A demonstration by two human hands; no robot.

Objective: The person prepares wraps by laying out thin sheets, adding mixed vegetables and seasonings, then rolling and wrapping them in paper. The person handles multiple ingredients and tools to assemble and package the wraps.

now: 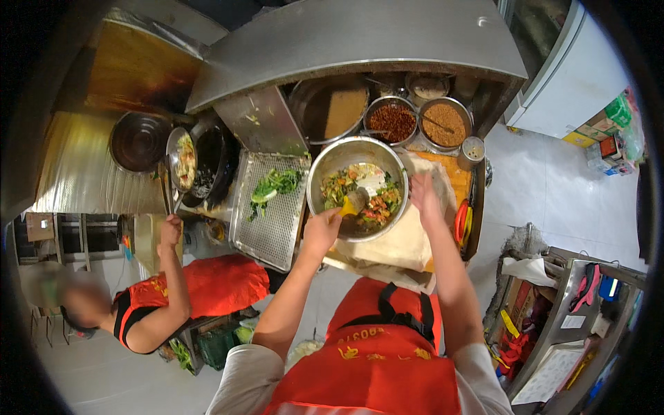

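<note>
A large steel mixing bowl (319, 162) stands in front of me, with chopped greens and reddish bits (380, 207) mixed inside it. My left hand (323, 232) is closed around a yellow-handled utensil (354, 201) at the bowl's near left side. The utensil's greyish head reaches into the food, and its exact kind is hard to make out. At the right rim is my right hand (425, 197), slightly blurred, its fingers stretched out and holding nothing. Whether it touches the rim I cannot tell. Under the bowl lies a pale cloth (398, 250).
Left of the bowl, leafy greens (270, 188) lie on a perforated metal tray (277, 238). Behind it stand a large pot (304, 97), a bowl of red chili flakes (391, 123) and a bowl of chopped nuts (443, 124). A co-worker (187, 290) holds a ladle (182, 162) over a wok (214, 162).
</note>
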